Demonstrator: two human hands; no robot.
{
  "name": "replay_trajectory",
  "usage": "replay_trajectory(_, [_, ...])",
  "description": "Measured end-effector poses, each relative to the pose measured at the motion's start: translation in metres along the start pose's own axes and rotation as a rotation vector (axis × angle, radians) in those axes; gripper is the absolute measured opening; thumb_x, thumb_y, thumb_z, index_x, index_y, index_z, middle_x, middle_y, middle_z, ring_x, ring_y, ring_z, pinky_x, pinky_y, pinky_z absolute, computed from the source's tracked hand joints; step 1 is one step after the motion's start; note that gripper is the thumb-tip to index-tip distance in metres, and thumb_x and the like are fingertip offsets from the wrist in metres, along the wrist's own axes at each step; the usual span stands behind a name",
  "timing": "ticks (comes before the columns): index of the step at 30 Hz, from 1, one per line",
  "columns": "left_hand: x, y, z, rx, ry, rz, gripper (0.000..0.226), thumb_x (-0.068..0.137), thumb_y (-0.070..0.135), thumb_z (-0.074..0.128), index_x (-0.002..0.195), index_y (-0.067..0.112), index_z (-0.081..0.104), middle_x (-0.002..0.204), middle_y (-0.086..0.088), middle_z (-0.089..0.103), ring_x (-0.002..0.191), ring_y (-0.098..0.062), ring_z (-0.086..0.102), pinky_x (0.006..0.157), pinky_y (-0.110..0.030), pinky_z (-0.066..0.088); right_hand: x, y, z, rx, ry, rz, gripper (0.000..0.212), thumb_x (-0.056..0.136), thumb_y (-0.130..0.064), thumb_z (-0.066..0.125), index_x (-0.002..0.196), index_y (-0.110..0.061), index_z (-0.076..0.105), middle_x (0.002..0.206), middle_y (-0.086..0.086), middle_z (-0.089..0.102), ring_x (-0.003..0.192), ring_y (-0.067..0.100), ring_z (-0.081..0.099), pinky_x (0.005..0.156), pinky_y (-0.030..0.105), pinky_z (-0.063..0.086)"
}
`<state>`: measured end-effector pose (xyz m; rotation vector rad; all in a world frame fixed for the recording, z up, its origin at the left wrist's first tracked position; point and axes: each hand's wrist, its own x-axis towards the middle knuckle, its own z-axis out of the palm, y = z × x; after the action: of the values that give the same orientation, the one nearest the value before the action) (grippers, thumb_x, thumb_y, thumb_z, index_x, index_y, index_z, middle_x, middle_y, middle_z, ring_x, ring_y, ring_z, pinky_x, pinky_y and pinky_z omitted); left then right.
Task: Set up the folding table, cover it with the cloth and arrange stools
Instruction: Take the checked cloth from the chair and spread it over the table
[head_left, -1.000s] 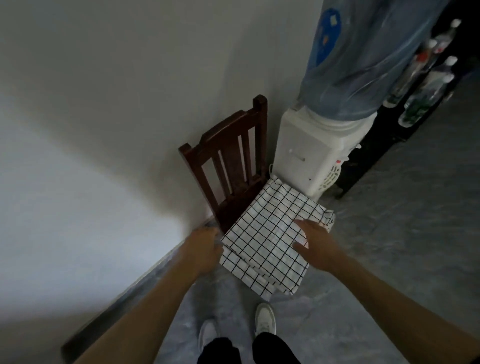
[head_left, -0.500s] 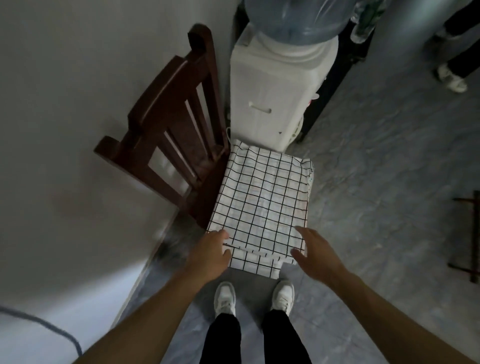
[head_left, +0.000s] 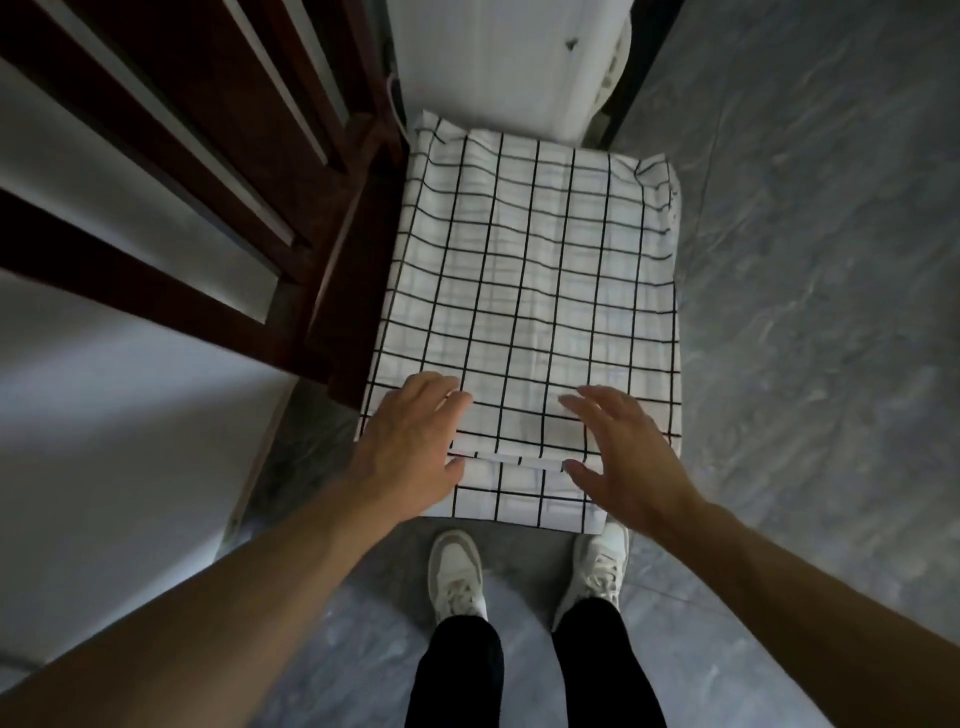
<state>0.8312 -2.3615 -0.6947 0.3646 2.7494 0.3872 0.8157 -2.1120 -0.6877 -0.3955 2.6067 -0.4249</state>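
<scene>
While both hands sit at the near edge of the folded white cloth with black grid lines (head_left: 524, 291), the relation that matters is straight ahead: the cloth lies directly in front of the person, long axis running away from the body toward the white plastic water dispenser base (head_left: 514, 62). It rests on the seat of the dark brown wooden slat-back chair (head_left: 218, 171), whose back stands to the left.

Left hand (head_left: 410, 447): fingers relaxed, spread, laid over the near-left corner, approx. touching the top layer; no grip visible. Right hand (head_left: 623, 457): fingers extended, loose, over the near-right corner; cannot tell whether it touches or hovers just above. Neither hand is grasping anything.

Both hands are about equally near, one per corner, w/ the folded layers' near edge between them. A lower layer sticks out toward the white sneakers (head_left: 457, 571) on the grey marbled floor (head_left: 805, 364).

Judgement: step in hand is cloth pickup. The next move likely needs fingers under the near edge on both sides, then a lift toward the body. Risk: layers unfold or slip if only the top layer is caught. No counter or stools in view.
</scene>
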Motion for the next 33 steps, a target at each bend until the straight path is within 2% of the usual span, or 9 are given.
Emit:
replay_trajectory(4, [-0.001,-0.008,0.020,0.054,-0.051,0.035,0.064,0.076,0.031,0.078,0.133,0.018,0.051,0.147,-0.002,0.038,0.136,-0.021,0.035,0.106,-0.038,0.038,0.007,0.003,0.034,-0.052,-0.014,-0.014,0.078,0.079,-0.040,0.077,0.145,-0.024,0.038,0.156,0.004,0.030,0.143,0.024,0.028,0.113,0.043,0.033])
replay_trajectory(13, [0.010,-0.016,0.027,0.104,0.011,0.060,0.057,0.058,0.001,0.083,0.110,0.014,0.063,0.124,-0.003,0.055,0.109,-0.023,0.055,0.078,-0.037,0.055,0.006,0.007,0.048,-0.112,0.041,-0.029,0.086,0.071,-0.048,0.079,0.143,-0.027,0.036,0.155,0.003,0.028,0.143,0.025,0.025,0.111,0.044,0.033])
replay_trajectory(18, [0.010,-0.021,0.020,0.034,0.043,0.086,0.036,0.071,0.002,0.078,0.103,0.013,0.066,0.124,-0.001,0.062,0.113,-0.020,0.059,0.077,-0.029,0.054,0.005,0.011,0.049,-0.107,0.046,-0.037,0.085,0.073,-0.051,0.077,0.144,-0.030,0.035,0.157,0.000,0.025,0.145,0.022,0.022,0.112,0.041,0.029])
replay_trajectory(21, [0.012,-0.026,0.014,0.000,0.051,0.091,0.014,0.082,0.009,0.069,0.093,0.016,0.064,0.104,0.003,0.064,0.097,-0.015,0.058,0.067,-0.023,0.045,0.006,0.012,0.048,-0.103,0.045,-0.041,0.077,0.079,-0.050,0.073,0.144,-0.030,0.036,0.156,-0.002,0.026,0.144,0.021,0.023,0.111,0.039,0.029])
replay_trajectory(23, [0.014,-0.027,0.009,-0.010,0.093,0.099,0.010,0.082,0.009,0.067,0.090,0.015,0.063,0.090,0.002,0.063,0.084,-0.017,0.057,0.064,-0.025,0.041,0.008,0.012,0.046,-0.077,0.056,-0.032,0.065,0.084,-0.044,0.069,0.141,-0.029,0.042,0.153,-0.002,0.032,0.141,0.020,0.028,0.109,0.039,0.033])
replay_trajectory(26, [0.016,-0.021,-0.004,-0.014,0.184,0.102,0.007,0.083,0.008,0.066,0.087,0.012,0.061,0.080,-0.002,0.059,0.073,-0.019,0.055,0.059,-0.029,0.040,0.013,0.013,0.040,-0.038,0.131,-0.034,0.044,0.085,-0.025,0.070,0.128,-0.023,0.059,0.137,-0.001,0.053,0.127,0.020,0.047,0.098,0.040,0.047])
replay_trajectory(28, [0.018,-0.016,-0.018,-0.019,0.223,0.118,0.006,0.085,0.009,0.065,0.089,0.010,0.060,0.080,-0.003,0.059,0.071,-0.020,0.055,0.059,-0.030,0.042,0.017,0.012,0.030,-0.020,0.203,-0.027,0.022,0.089,-0.018,0.066,0.111,-0.018,0.069,0.111,0.000,0.067,0.101,0.019,0.062,0.085,0.040,0.055])
replay_trajectory(30, [0.020,-0.010,-0.034,-0.011,0.243,0.138,0.006,0.087,0.011,0.061,0.093,0.009,0.060,0.082,-0.004,0.058,0.072,-0.020,0.054,0.058,-0.033,0.046,0.018,0.012,0.013,-0.025,0.229,0.026,0.010,0.093,-0.017,0.061,0.094,-0.015,0.071,0.084,0.000,0.066,0.072,0.018,0.062,0.066,0.037,0.055])
replay_trajectory(33, [0.021,-0.002,-0.062,0.002,0.265,0.147,0.004,0.089,0.012,0.059,0.093,0.010,0.058,0.081,-0.003,0.057,0.070,-0.018,0.053,0.057,-0.035,0.049,0.011,0.010,-0.022,-0.074,0.231,0.074,0.013,0.094,-0.019,0.061,0.084,-0.014,0.067,0.073,-0.001,0.057,0.059,0.018,0.055,0.053,0.032,0.050])
